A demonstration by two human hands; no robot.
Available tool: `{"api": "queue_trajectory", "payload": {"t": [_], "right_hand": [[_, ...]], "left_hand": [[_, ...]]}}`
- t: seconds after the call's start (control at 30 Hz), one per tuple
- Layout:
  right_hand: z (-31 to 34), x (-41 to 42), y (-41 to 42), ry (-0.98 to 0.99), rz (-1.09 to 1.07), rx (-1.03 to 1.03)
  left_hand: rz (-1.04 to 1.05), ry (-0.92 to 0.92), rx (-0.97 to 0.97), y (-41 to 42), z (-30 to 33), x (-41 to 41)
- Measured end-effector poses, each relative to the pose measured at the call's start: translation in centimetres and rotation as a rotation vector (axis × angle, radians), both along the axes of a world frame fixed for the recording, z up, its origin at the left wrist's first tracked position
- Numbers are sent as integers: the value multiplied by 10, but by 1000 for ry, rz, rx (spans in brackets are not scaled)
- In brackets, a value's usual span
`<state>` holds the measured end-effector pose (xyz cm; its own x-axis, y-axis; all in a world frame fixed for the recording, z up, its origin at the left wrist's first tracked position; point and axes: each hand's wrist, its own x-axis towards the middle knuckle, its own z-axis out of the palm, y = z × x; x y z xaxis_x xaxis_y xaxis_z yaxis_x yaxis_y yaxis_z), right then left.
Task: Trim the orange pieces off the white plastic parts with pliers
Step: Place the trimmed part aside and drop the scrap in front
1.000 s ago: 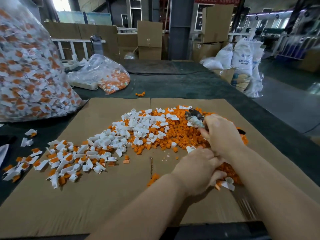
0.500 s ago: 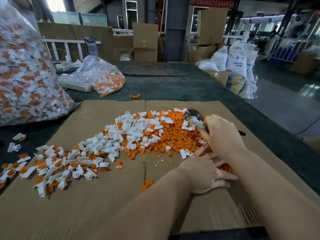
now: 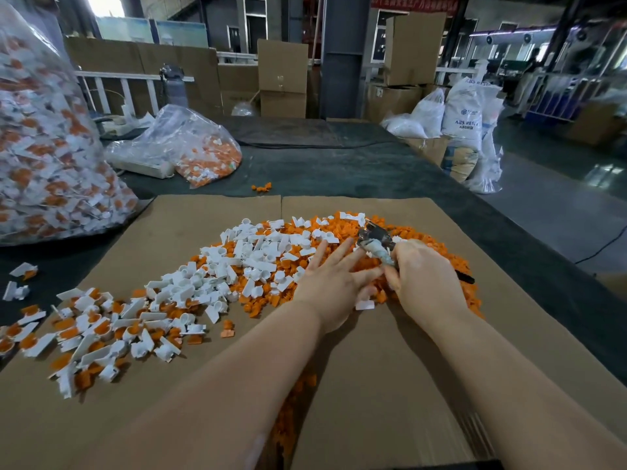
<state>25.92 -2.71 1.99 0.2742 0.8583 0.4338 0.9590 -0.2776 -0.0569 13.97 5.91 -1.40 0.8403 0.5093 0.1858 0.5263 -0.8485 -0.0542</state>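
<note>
- a sheet of cardboard (image 3: 190, 228) covers the near part of the dark table (image 3: 356, 167), and everything below is placed against that sheet.
- off the sheet's far left corner stands a big clear bag (image 3: 44, 157) stuffed with white-and-orange parts; a smaller clear bag (image 3: 190, 147) with a few of the same parts lies just beyond the sheet's far edge.
- a few loose orange bits (image 3: 262, 188) sit on the table just past the far edge, near the sheet's middle seam.
- well beyond the table, brown boxes (image 3: 282, 76) and white sacks (image 3: 464, 113) stand on the floor.
- on the sheet's left side lies a spread of untrimmed parts (image 3: 98, 337), white with orange still on them; some spill off the left edge onto the table.
- toward the sheet's middle lies a heap of white parts (image 3: 251, 259), which runs into a pile of orange pieces (image 3: 369, 228) on the sheet's right half.
- the left hand (image 3: 330, 283) lies palm down over the border between the two heaps, fingers straight and spread, holding nothing; white parts touch its fingertips.
- one white part (image 3: 364, 304) lies on the sheet just beside the left hand.
- the right hand (image 3: 424, 279) curls round the handles of the pliers (image 3: 375, 240), just right of the left fingers; the metal head pokes out above the orange pile.
- whether the head pinches anything cannot be told.
</note>
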Motion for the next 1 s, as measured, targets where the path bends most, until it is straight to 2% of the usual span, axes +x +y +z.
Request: {"api": "queue_trajectory", "payload": {"t": [0.07, 0.23, 0.3, 0.6, 0.73, 0.87, 1.0], "right_hand": [[-6, -4, 3, 5, -26, 3], [-24, -11, 8, -23, -97, -15], [-30, -13, 10, -10, -129, -20], [-37, -16, 5, 35, -135, -34], [-29, -28, -8, 11, -33, 134], [-29, -41, -12, 4, -27, -87], [-28, -45, -9, 134, -30, -116]], "left_hand": [[18, -124, -24, 0, 5, -10], [171, -667, -161, -3, 10, -55], [247, -764, -198, -7, 9, -71], [346, -765, -296, -22, -15, -96], [307, -732, -310, -23, -14, -96], [295, -736, -313, -23, -14, -97], [263, -728, -328, -23, -14, -99]]}}
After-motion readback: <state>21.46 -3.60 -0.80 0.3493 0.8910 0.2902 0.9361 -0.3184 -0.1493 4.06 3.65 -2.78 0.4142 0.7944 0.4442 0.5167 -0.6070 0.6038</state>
